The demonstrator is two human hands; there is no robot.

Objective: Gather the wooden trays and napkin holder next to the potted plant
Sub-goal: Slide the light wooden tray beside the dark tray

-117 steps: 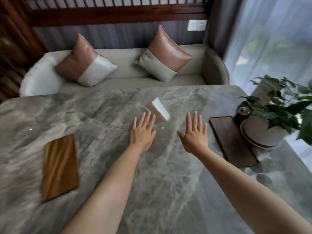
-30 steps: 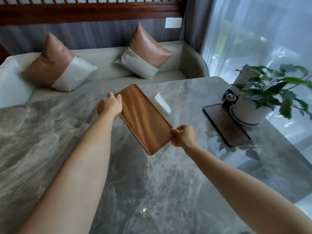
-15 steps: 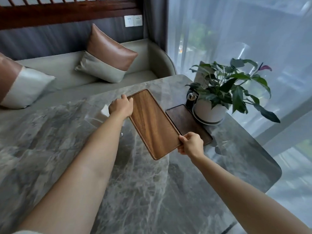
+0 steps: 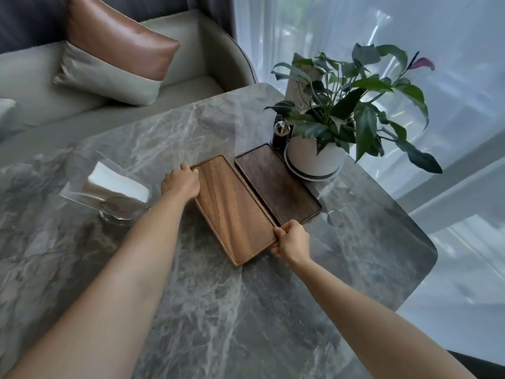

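Setting the light wooden tray down on the bench, long edge just beside the dark wooden tray, which lies against the saucer of the potted plant. My left hand is wrapped over the far left corner, my right hand pinches the near right corner; the fingers of both are clamped on the rim. Can't tell if the tray is fully flat on the bench or a touch lifted at my side.

Handling, as I judge it: the tray is rigid wood, thin, fairly light, with a low raised lip. It won't flex, so a hold at diagonal corners steers it well. The smooth finish on polished stone probably slides easily, so small nudges would be enough to square it up.

The napkin holder is well apart on the left, not yet gathered. It looks like clear acrylic or glass on a round foot, with white napkins inside: slippery, likely top-heavy, maybe breakable. I'd take it low at the base with one hand and steady the wall with the other, so the napkins don't spill.
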